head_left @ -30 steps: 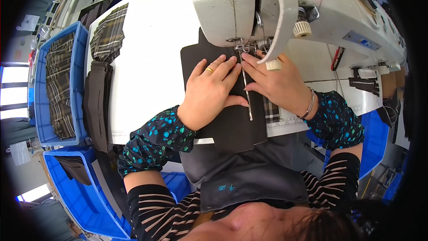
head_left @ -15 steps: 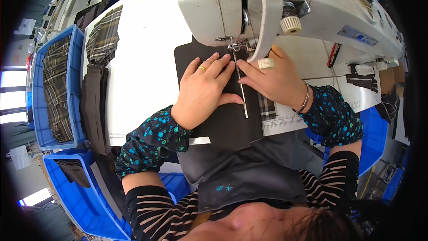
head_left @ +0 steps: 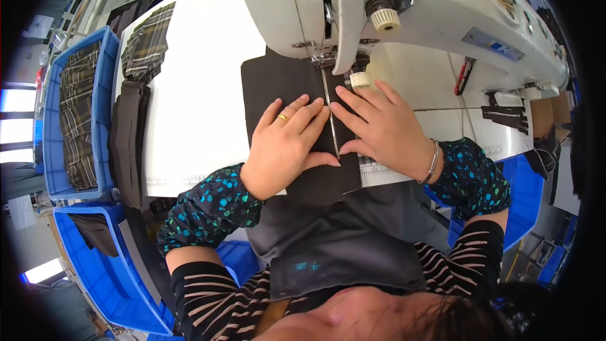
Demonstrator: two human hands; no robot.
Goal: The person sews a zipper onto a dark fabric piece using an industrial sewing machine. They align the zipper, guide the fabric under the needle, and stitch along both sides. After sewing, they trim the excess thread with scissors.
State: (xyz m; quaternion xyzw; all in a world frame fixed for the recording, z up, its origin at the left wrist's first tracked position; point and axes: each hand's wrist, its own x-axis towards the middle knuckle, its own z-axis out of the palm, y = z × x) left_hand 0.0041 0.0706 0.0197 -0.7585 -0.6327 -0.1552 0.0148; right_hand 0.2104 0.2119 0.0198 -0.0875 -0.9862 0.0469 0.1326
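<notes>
A dark brown fabric piece [head_left: 262, 85] lies on the white table under the sewing machine's presser foot [head_left: 323, 60]. A metal-toothed zipper [head_left: 331, 123] runs down it toward me from the foot. My left hand [head_left: 283, 145] rests flat on the fabric left of the zipper, fingers stretched and thumb reaching to the zipper's near end. On the right side my right hand [head_left: 385, 127] lies with its fingers spread, its thumb tip by the zipper too. A bit of plaid cloth [head_left: 366, 160] shows from under the fabric, mostly hidden by the right hand.
The white sewing machine [head_left: 274, 12] fills the far side. Plaid pieces [head_left: 148, 44] and folded dark pieces [head_left: 129, 132] lie at the table's left. Beside them stand a blue crate [head_left: 108, 107] of plaid cloth and another blue bin [head_left: 110, 278]. A red-handled tool [head_left: 465, 76] lies at right.
Both hands have slid back toward me, away from the presser foot. The right hand's fingers are spread wider. The whole view has shifted slightly; the fabric stays under the foot.
</notes>
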